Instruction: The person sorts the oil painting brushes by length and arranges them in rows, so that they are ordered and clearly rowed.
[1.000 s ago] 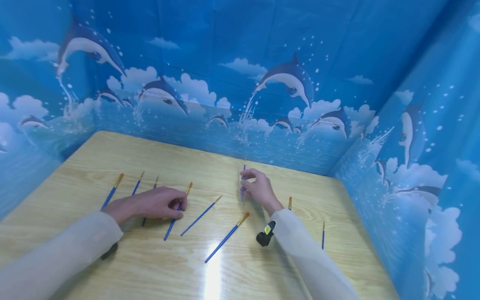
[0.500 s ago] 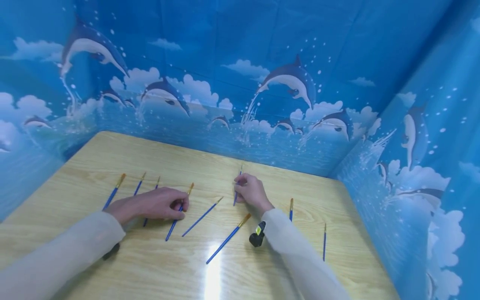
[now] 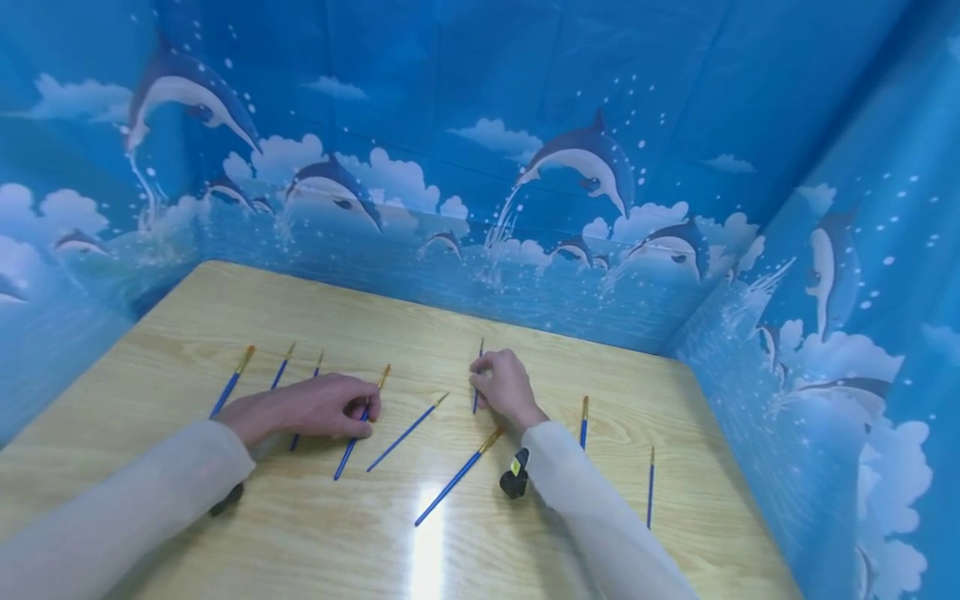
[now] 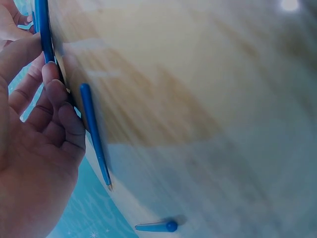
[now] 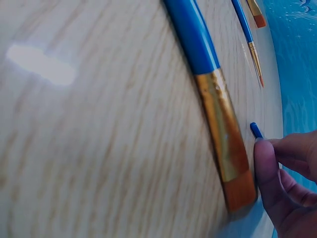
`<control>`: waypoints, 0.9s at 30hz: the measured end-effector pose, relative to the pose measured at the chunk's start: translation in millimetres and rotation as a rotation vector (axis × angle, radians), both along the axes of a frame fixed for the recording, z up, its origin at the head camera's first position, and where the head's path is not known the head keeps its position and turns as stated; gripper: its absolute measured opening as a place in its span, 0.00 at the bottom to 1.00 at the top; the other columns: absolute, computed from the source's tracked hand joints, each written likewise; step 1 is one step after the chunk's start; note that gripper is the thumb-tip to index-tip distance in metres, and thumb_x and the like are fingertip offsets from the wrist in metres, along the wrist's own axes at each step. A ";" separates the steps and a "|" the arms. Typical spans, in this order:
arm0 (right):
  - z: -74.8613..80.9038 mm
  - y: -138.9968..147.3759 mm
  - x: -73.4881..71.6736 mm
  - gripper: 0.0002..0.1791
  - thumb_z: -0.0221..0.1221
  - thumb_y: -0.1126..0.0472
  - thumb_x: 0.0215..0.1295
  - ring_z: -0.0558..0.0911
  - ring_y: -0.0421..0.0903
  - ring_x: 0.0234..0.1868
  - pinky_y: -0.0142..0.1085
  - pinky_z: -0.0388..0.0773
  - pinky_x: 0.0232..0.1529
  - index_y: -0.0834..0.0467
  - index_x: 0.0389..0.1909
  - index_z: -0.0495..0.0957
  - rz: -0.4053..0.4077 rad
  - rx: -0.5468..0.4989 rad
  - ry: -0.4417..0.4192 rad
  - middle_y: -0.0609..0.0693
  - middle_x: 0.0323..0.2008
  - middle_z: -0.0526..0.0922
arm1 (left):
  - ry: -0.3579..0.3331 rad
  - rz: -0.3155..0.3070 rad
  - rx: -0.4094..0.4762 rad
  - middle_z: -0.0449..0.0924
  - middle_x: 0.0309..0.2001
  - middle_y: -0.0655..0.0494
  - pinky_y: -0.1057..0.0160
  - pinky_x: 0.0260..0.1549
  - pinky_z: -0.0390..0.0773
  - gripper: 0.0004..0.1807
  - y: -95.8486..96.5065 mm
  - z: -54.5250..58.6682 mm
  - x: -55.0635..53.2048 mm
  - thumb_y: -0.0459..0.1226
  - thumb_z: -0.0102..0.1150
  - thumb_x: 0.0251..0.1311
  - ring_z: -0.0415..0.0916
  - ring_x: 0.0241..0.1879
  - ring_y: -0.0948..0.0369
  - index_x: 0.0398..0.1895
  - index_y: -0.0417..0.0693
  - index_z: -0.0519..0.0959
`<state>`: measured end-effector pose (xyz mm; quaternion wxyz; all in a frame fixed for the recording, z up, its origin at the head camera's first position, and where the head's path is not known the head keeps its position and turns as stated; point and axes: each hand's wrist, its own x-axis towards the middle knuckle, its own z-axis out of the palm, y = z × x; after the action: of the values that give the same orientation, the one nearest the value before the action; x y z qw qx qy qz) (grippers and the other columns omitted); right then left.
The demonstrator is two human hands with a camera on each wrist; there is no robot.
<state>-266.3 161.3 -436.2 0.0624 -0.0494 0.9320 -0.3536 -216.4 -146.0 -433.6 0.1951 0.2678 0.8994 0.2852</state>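
Taking twelve o'clock as the table's far edge, I see the right hand (image 3: 504, 387) pinching a thin brush (image 3: 476, 404) between thumb and fingertips, its tip pointing to twelve. Whether it rests on the wood or sits slightly above, I can't tell. Over at nine o'clock from there, the left hand (image 3: 322, 404) pinches another brush, the left-hand one (image 3: 347, 454), around the middle of its handle; that one slants with its tip toward one.

The likeliest trouble, to my eye, is the arms rather than the fingers. At seven o'clock from the right hand lies the wide brush (image 3: 458, 477), its bristles right beside the cuff and the black wrist camera (image 3: 514, 475); a careless pull back could knock it askew. The right sleeve (image 3: 581, 479) also covers the lower end of the brush at four o'clock (image 3: 584, 422), and swinging outward might drag it. The left arm reaches across three more, the nine-o'clock brush (image 3: 232, 382), the ten-o'clock brush (image 3: 283, 365) and the twelve-o'clock brush (image 3: 318, 364) as counted from the left hand; I can't see whether it touches them. The handles look round, so a nudge could roll them. The thin brush offers little to hold, and a loose pinch might let it twist.
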 end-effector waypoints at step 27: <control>14.9 18.3 55.7 0.11 0.66 0.59 0.77 0.86 0.46 0.47 0.40 0.85 0.48 0.56 0.54 0.86 -0.001 -0.104 0.150 0.51 0.47 0.88 | -0.003 -0.010 0.024 0.77 0.34 0.61 0.65 0.36 0.74 0.09 0.2 2.9 1.0 0.43 0.73 0.66 0.72 0.34 0.64 0.42 0.57 0.81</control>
<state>-210.6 179.6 -421.3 -0.0102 -0.0784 0.9145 -0.3967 -215.4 -145.8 -430.8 0.1945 0.2740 0.8944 0.2952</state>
